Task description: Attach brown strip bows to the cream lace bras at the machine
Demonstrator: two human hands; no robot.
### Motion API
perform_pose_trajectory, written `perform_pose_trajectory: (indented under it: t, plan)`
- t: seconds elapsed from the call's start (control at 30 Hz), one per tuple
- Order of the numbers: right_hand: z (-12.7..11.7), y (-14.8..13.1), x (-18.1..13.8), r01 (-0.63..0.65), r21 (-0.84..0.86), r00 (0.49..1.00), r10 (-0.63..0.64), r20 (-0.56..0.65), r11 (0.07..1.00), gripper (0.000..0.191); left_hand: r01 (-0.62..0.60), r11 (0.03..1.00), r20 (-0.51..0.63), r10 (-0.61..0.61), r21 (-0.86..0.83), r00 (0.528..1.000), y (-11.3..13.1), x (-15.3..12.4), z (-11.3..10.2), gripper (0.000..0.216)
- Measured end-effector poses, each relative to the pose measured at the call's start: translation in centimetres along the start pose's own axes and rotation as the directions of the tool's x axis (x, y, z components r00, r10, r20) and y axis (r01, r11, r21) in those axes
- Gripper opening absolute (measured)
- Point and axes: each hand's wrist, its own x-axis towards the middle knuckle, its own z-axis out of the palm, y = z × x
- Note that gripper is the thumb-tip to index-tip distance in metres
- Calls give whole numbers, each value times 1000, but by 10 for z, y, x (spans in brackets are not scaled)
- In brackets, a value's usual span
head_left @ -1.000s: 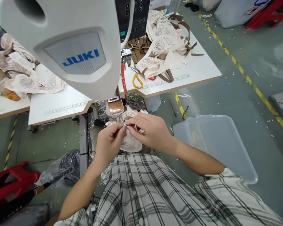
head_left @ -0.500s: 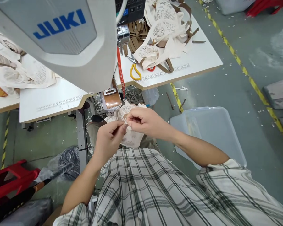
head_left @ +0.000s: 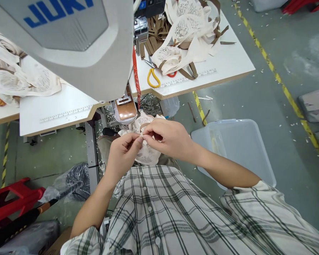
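Crumpled off-wht lace (head_left: 148, 156) btwn pinched fingertips (head_left: 139, 140)

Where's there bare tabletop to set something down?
Right table: its outer corner, past the brown strap, looks bare. Left table: the strip between the left lace pile and ruler. Crowded: around the scissors and right lace pile; also where left hand and right hand pinch lace cloth.

The counter (head_left: 225, 65) is white, with ruler marks (head_left: 187, 78) along its front edge. Cream lacy clothes (head_left: 187, 32) sit in a heap at the top middle, by brown straps (head_left: 156, 32) and yellow-handled scissors (head_left: 153, 78). More lacy clothes (head_left: 18, 79) lie at the upper left. Tiny white scraps dot the green floor (head_left: 255, 95).
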Motion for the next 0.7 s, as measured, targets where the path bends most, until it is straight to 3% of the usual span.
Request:
perform_pose_trajectory:
  t: [0.1,0.17,0.23,0.27,0.37,0.43,0.5,0.57,0.6,0.7]
  plan:
    - [2,11,6,-2,-87,1000,4,18,996,14,-21,996,6,20,83,1000,2,-1,1,25]
    - [0,23,7,-96,-83,995,92,-44,992,15,34,999,18,-34,26,999,2,-1,1,26]
    - [-2,33,4,-211,9,976,211,-49,977,29,108,992,29,-106,-66,994,1,-2,-1,29]
    - [-3,35,1,-244,61,970,243,14,968,39,131,987,35,-128,-96,991,1,-2,-2,30]
    - [-4,32,-12,-230,84,939,199,281,969,58,131,986,33,-129,-105,991,1,-1,-4,31]
    - [-1,27,-18,-188,59,942,163,292,980,59,119,984,12,-118,-131,993,3,0,-3,34]
    - [4,23,-19,-171,168,962,128,242,971,68,106,977,-1,-108,-185,994,6,1,-1,36]
    - [9,20,-13,-212,427,965,120,233,879,68,91,969,9,-91,-229,996,10,3,2,36]
    - [12,19,-8,-263,564,959,149,242,782,62,83,969,17,-81,-234,997,12,4,4,35]
    - [16,12,10,-415,823,890,358,281,387,36,61,978,21,-58,-201,998,18,9,2,36]
